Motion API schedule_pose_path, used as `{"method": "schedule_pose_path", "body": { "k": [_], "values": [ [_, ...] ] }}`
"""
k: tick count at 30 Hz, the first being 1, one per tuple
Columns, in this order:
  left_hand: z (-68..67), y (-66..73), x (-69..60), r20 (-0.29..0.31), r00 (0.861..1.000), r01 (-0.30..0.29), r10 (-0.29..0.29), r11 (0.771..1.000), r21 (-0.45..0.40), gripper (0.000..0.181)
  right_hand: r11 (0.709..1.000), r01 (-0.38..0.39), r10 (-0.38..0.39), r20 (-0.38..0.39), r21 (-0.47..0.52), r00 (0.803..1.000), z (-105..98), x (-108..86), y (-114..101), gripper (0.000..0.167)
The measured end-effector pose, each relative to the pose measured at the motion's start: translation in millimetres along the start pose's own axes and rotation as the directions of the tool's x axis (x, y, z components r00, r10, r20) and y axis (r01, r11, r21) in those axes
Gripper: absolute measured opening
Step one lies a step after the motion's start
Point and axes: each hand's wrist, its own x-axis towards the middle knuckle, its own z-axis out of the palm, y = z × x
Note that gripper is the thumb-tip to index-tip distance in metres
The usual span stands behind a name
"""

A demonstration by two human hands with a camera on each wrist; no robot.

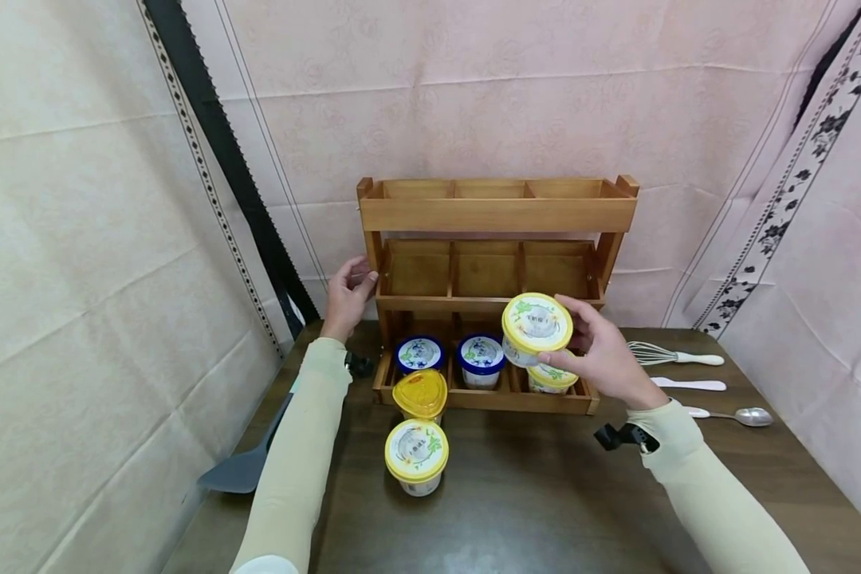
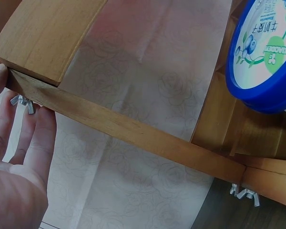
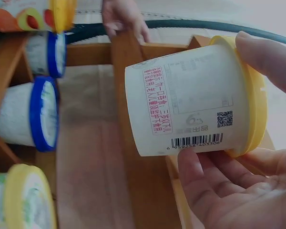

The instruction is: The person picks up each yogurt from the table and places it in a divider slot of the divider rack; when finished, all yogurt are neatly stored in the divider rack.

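Observation:
A three-tier wooden rack [image 1: 498, 214] stands at the table's back. At its left side post my left hand [image 1: 348, 295] grips the wood, the thumb and fingers on either side of the bar [image 2: 128, 125] in the left wrist view. My right hand [image 1: 606, 355] holds a yellow-lidded cup [image 1: 536, 327] in front of the rack's right part, over another yellow-lidded cup [image 1: 551, 378] in the bottom tier. The right wrist view shows the held cup [image 3: 190, 100] on its side, fingers and thumb around its lid end. Two blue-lidded cups [image 1: 419, 354] [image 1: 481, 354] sit in the bottom tier's other compartments.
A cup with a yellow, rounded-triangular lid [image 1: 420, 394] and a round yellow-lidded cup [image 1: 417, 456] stand before the rack's left part. At right lie a whisk [image 1: 678, 355], a white-handled utensil [image 1: 689, 384] and a spoon [image 1: 752, 416]. A grey spatula [image 1: 238, 472] lies at left.

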Motion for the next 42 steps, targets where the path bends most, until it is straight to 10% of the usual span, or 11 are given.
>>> {"method": "schedule_pose_path", "body": {
  "k": [21, 42],
  "values": [
    [0.5, 0.7, -1.1, -0.007, 1.000, 0.010, -0.010, 1.000, -0.015, 0.042, 0.997, 0.065, -0.057, -0.222, 0.029, 0.973, -33, 28.3, -10, 0.100],
    [-1.0, -1.4, 0.2, 0.000, 1.000, 0.014, -0.014, 1.000, -0.017, 0.042, 0.997, -0.011, 0.033, -0.303, 0.075, 0.952, -38, 54.3, 28, 0.102]
  ]
}}
